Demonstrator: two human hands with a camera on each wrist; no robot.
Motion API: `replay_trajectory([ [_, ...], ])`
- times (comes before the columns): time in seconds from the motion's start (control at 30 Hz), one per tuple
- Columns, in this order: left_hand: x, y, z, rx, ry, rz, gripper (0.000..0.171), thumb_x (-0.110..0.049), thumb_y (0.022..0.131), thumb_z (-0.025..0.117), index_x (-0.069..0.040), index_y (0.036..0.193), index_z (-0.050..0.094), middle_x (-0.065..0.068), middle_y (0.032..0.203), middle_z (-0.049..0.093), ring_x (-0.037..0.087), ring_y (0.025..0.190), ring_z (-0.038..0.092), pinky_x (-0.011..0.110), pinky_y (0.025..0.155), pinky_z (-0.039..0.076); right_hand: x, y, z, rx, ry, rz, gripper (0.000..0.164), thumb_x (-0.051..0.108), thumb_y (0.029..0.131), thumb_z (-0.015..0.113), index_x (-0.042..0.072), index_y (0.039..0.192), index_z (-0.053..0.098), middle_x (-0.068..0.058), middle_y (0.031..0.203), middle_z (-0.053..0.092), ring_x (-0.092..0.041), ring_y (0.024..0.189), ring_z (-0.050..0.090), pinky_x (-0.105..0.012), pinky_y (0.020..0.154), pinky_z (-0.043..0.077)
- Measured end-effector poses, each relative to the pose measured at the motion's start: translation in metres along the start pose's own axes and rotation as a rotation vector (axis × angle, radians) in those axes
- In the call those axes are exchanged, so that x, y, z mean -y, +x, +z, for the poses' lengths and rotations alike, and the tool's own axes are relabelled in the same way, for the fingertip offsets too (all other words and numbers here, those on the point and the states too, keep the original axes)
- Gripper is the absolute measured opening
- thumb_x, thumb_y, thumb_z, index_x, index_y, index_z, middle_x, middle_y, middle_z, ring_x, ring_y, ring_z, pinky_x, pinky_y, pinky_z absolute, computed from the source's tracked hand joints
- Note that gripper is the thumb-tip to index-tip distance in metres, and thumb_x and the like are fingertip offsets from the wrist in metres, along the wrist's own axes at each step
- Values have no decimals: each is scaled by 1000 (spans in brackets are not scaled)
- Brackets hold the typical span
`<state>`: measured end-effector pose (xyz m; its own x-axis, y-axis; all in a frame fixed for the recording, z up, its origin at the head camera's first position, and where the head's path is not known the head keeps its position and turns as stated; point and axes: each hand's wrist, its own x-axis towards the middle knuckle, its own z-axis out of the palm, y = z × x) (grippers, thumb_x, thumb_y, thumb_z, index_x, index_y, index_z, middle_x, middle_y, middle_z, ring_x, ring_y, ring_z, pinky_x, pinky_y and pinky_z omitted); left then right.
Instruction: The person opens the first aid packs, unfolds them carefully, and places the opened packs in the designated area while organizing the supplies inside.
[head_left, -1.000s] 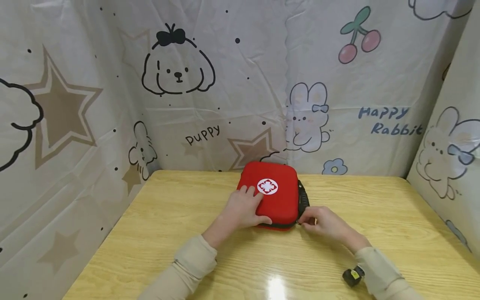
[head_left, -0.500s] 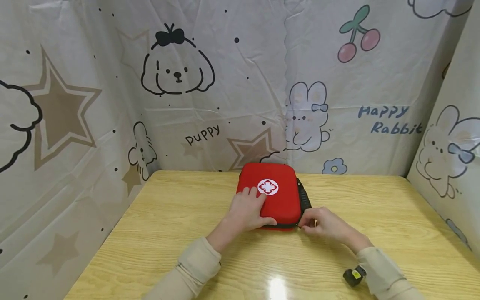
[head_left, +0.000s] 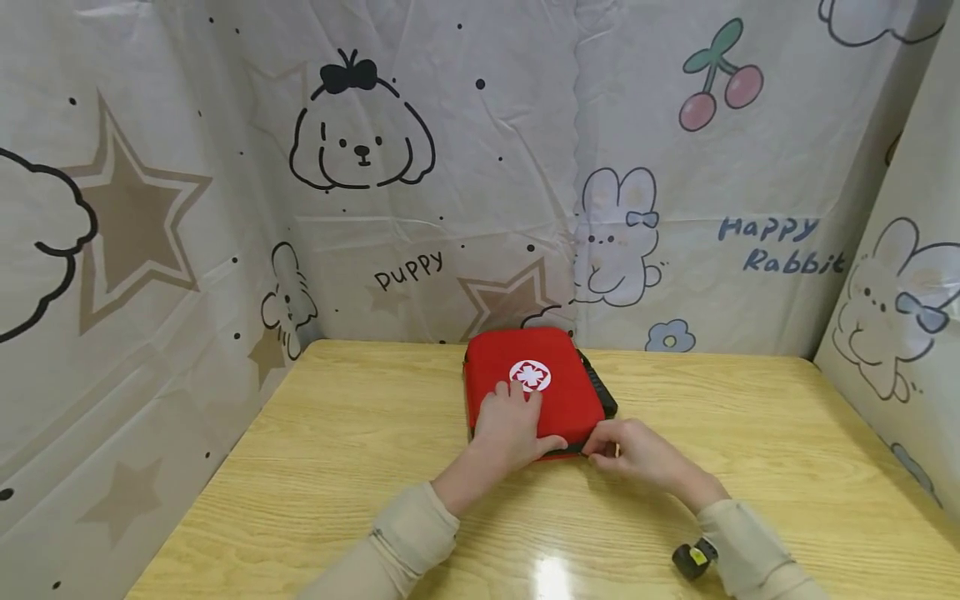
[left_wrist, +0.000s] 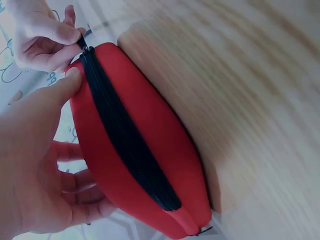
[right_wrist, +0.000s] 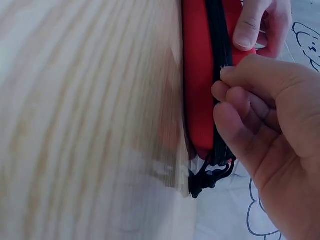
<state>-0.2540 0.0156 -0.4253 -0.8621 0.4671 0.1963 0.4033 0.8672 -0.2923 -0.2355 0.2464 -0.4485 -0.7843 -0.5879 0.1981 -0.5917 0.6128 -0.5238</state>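
A red first-aid case [head_left: 558, 408] with a white cross emblem lies flat near the back of the table. My left hand [head_left: 510, 425] rests on its lid, fingers spread, with the thumb along the front edge. At the front right corner, my right hand [head_left: 633, 450] pinches the zipper pull [left_wrist: 82, 42] between thumb and finger. In the left wrist view the black zipper [left_wrist: 127, 135] runs along the case's side, the left thumb close to the pull. The right wrist view shows the right fingertips at the zipper, covering the pull.
A black handle [head_left: 600, 387] sticks out from the case's right side. The wood-grain table [head_left: 360, 467] extends to either side, with a printed cloth [head_left: 510, 150] hanging behind it. A small black device [head_left: 693, 558] sits by the right sleeve.
The right hand has moved left along the front edge with the zipper pull. The case has turned, its far end swinging left, and the left hand has slid slightly right.
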Motion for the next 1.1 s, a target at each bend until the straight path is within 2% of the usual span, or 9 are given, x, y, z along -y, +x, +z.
replay_trajectory([
  [0.1,8,0,2,-9,-54,55,76,-81,83,50,-18,124,59,5,115,61,20,103,56,31,79,53,0,0,0,-15,-18,-4,9,3,86,71,10,91,74,3,84,71,2,74,55,-22,66,51],
  [0.2,23,0,3,-4,-180,141,65,-72,85,57,-19,122,60,3,118,59,19,108,54,32,89,50,-5,-3,-1,-30,-27,12,11,4,86,71,13,92,74,6,85,70,2,75,55,-22,67,51],
  [0.33,47,-4,4,47,-337,285,52,-60,87,65,-23,123,63,0,118,56,17,108,50,33,97,45,-15,-7,-3,-46,-13,25,12,5,87,72,15,93,74,9,84,68,2,74,54,-21,66,49],
  [0.43,61,-5,7,93,-400,374,51,-55,87,69,-25,128,62,-2,124,54,17,114,48,33,103,41,-22,-10,-6,-53,-6,35,12,5,87,72,15,94,74,10,83,66,2,73,53,-20,64,48],
  [0.63,79,-5,11,201,-496,421,56,-45,88,72,-28,139,54,0,152,42,20,141,36,35,117,32,-27,-11,-11,-53,1,82,11,6,88,71,14,94,73,11,84,65,2,75,54,-21,66,48],
  [0.73,81,-3,8,209,-492,436,57,-43,88,73,-28,140,54,0,152,43,20,139,39,35,114,36,-27,-11,-11,-51,8,84,10,6,88,71,13,94,73,10,85,66,2,75,55,-21,67,49],
  [0.87,76,0,5,167,-403,456,58,-49,86,72,-29,138,56,-1,146,50,21,130,46,35,108,42,-26,-12,-9,-52,13,65,11,5,87,72,13,94,74,9,83,67,3,74,55,-21,66,49],
  [0.93,71,1,5,129,-341,465,59,-54,86,70,-30,138,57,-1,141,53,20,123,49,34,103,44,-23,-11,-7,-45,23,46,11,5,87,72,14,94,74,9,83,68,3,73,55,-20,65,49],
  [1.1,52,0,7,-25,-226,475,59,-66,85,64,-29,132,61,-2,125,60,18,105,54,31,93,46,-14,-7,-1,-2,44,17,11,8,87,72,17,93,74,11,87,68,2,73,54,-20,65,50],
])
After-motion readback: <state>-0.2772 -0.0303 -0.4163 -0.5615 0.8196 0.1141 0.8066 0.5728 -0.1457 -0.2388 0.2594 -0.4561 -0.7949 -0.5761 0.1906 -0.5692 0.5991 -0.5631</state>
